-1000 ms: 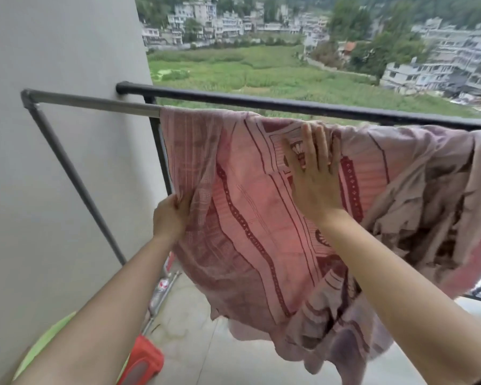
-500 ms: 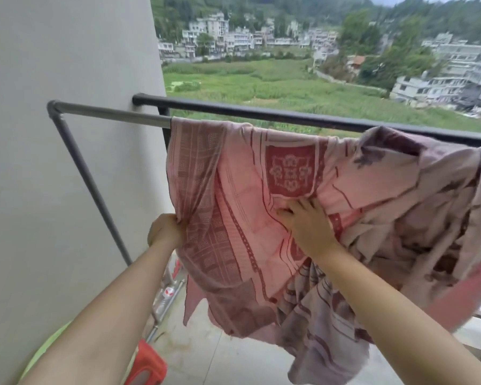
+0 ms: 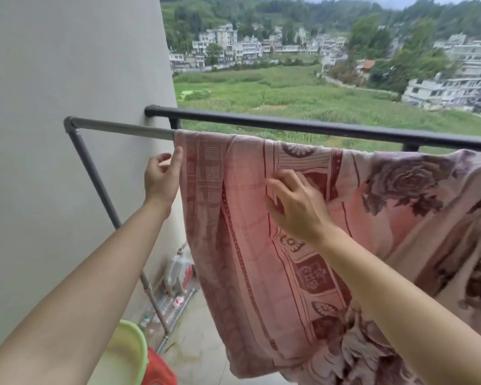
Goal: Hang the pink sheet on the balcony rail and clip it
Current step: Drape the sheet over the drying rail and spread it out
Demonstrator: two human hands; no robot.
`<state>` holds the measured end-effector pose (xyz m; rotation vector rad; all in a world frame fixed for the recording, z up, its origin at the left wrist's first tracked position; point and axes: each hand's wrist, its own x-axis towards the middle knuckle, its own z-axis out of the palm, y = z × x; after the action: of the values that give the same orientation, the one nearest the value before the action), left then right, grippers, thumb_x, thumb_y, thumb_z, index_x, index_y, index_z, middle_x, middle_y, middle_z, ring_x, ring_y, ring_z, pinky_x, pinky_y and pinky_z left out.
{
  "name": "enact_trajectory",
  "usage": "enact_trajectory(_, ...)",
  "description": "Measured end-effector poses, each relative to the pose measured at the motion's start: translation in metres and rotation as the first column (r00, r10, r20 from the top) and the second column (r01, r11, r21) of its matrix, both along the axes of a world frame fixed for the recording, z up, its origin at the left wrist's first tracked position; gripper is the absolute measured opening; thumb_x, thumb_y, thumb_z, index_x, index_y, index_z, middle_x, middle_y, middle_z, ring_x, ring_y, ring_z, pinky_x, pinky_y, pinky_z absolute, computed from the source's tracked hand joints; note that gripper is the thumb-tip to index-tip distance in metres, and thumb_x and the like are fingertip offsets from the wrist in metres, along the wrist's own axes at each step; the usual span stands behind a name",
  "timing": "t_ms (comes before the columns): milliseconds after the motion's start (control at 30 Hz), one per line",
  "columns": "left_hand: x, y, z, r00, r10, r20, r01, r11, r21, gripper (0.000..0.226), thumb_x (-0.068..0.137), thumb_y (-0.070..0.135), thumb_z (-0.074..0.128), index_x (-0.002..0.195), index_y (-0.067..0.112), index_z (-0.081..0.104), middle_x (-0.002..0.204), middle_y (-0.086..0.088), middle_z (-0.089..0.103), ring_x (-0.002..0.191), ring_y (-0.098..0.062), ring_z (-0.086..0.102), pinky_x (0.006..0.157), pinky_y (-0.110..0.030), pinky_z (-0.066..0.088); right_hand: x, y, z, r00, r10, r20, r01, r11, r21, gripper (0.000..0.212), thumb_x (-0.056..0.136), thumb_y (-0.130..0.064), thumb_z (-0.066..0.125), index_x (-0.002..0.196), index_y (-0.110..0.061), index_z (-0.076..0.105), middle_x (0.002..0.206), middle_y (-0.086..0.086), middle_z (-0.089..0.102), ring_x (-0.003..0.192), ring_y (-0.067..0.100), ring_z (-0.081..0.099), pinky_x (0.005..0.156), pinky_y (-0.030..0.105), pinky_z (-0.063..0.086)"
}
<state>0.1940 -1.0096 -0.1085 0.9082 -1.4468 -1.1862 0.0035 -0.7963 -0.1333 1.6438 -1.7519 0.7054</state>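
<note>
1. While the pink sheet (image 3: 261, 232) hangs draped over the grey inner bar (image 3: 122, 129), its long axis runs left to right along that bar, and its left hem falls roughly straight down from the bar's near end; the black balcony rail (image 3: 317, 126) lies just behind and slightly above, parallel to the bar, and whether the cloth also touches it cannot be told
2. Left hand (image 3: 161, 179): raised just beside the left hem, fingers (image 3: 177, 159) loosely spread and extended, their tips touching or nearly touching the edge; no fold is pinched, so the hand reads as open and holding nothing
3. Right hand (image 3: 295, 207): laid against the front face of the sheet, well right of the hem, fingers splayed and slightly curled on the cloth; pressing or smoothing, not gripping
4. Governing relation: the hem lies immediately right of the left fingertips, hence the left hand is the nearer one for drawing the edge out along the bar
5. Judged stage: spreading still in hand; no clip is visible on the sheet or in either hand, so clipping remains undone
</note>
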Motion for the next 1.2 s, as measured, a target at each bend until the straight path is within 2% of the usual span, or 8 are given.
enact_trajectory(167, -0.012, -0.024, 0.036, 0.997, -0.020, -0.074, 0.011, 0.994, -0.108, 0.015, 0.091, 0.038, 0.063, 0.086, 0.024, 0.066, 0.074, -0.002, 0.063, 0.070, -0.017, 0.058, 0.067, -0.033, 0.049, 0.007, -0.038, 0.080, 0.979, -0.168, -0.116, 0.143, 0.969, -0.200, 0.043, 0.096, -0.031, 0.050, 0.136, -0.013, 0.055, 0.143, 0.014, 0.049, 0.133, 0.030, 0.042, 0.110, 0.044, 0.030)
enact_trajectory(267, -0.014, -0.037, 0.048, 0.983, -0.102, -0.153, 0.107, 0.994, 0.030, 0.029, 0.085, 0.046, 0.062, 0.088, 0.017, 0.060, 0.074, -0.002, 0.060, 0.072, -0.023, 0.054, 0.068, -0.040, 0.044, 0.011, -0.060, 0.116, 0.977, -0.214, 0.020, 0.215, 0.976, -0.023, 0.048, 0.102, -0.035, 0.039, 0.144, -0.013, 0.046, 0.141, 0.011, 0.053, 0.125, 0.029, 0.052, 0.100, 0.044, 0.043)
enact_trajectory(367, -0.013, -0.045, 0.054, 0.989, -0.144, -0.015, 0.144, 0.988, 0.062, 0.041, 0.078, 0.057, 0.064, 0.080, 0.016, 0.059, 0.073, -0.002, 0.059, 0.065, -0.018, 0.053, 0.061, -0.032, 0.044, 0.012, -0.085, 0.143, 0.961, -0.191, 0.202, 0.147, 0.966, 0.215, 0.042, 0.106, -0.036, 0.034, 0.137, -0.016, 0.052, 0.129, 0.008, 0.062, 0.106, 0.025, 0.062, 0.073, 0.034, 0.049)
enact_trajectory(533, 0.004, -0.054, 0.058, 0.932, -0.351, 0.086, 0.334, 0.927, 0.171, 0.025, 0.088, 0.025, 0.070, 0.089, 0.000, 0.069, 0.074, -0.009, 0.069, 0.054, -0.015, 0.061, 0.050, -0.024, 0.051, 0.020, -0.133, 0.171, 0.917, -0.109, 0.384, -0.099, 0.870, 0.484, 0.033, 0.105, -0.026, 0.043, 0.132, -0.018, 0.061, 0.135, 0.003, 0.061, 0.122, 0.022, 0.056, 0.099, 0.032, 0.043)
enact_trajectory(733, 0.043, -0.101, 0.066, 0.925, -0.264, -0.273, 0.307, 0.943, 0.127, 0.012, 0.096, 0.017, 0.058, 0.097, 0.006, 0.064, 0.076, -0.005, 0.065, 0.057, -0.012, 0.061, 0.054, -0.023, 0.053, 0.040, -0.208, 0.161, 0.785, -0.139, 0.604, -0.309, 0.758, 0.575, 0.042, 0.098, -0.002, 0.043, 0.130, -0.020, 0.063, 0.140, 0.005, 0.057, 0.127, 0.023, 0.055, 0.111, 0.038, 0.043)
enact_trajectory(867, 0.083, -0.141, 0.065, 0.896, -0.205, -0.394, 0.292, 0.940, 0.175, 0.008, 0.096, 0.016, 0.057, 0.089, 0.017, 0.061, 0.079, -0.002, 0.063, 0.066, -0.013, 0.061, 0.063, -0.028, 0.053, 0.064, -0.255, 0.155, 0.748, -0.178, 0.639, -0.429, 0.605, 0.671, 0.044, 0.101, -0.007, 0.040, 0.136, -0.026, 0.059, 0.144, -0.001, 0.054, 0.131, 0.017, 0.051, 0.114, 0.036, 0.038)
enact_trajectory(1033, 0.124, -0.183, 0.058, 0.907, -0.154, -0.391, 0.241, 0.953, 0.182, 0.028, 0.098, 0.016, 0.053, 0.121, -0.001, 0.058, 0.106, -0.017, 0.064, 0.090, -0.023, 0.064, 0.082, -0.035, 0.056, 0.101, -0.296, 0.159, 0.797, -0.136, 0.589, -0.410, 0.594, 0.692, 0.041, 0.106, -0.036, 0.039, 0.142, -0.024, 0.054, 0.147, -0.005, 0.049, 0.129, 0.015, 0.051, 0.114, 0.032, 0.036)
enact_trajectory(1200, 0.141, -0.210, 0.061, 0.968, -0.104, -0.228, 0.134, 0.983, 0.123, 0.014, 0.096, 0.020, 0.059, 0.096, 0.008, 0.066, 0.091, -0.009, 0.068, 0.077, -0.018, 0.063, 0.068, -0.026, 0.054, 0.132, -0.347, 0.152, 0.874, -0.063, 0.482, -0.353, 0.600, 0.718, 0.046, 0.108, -0.038, 0.029, 0.147, -0.023, 0.047, 0.156, -0.003, 0.038, 0.143, 0.017, 0.035, 0.121, 0.034, 0.020)
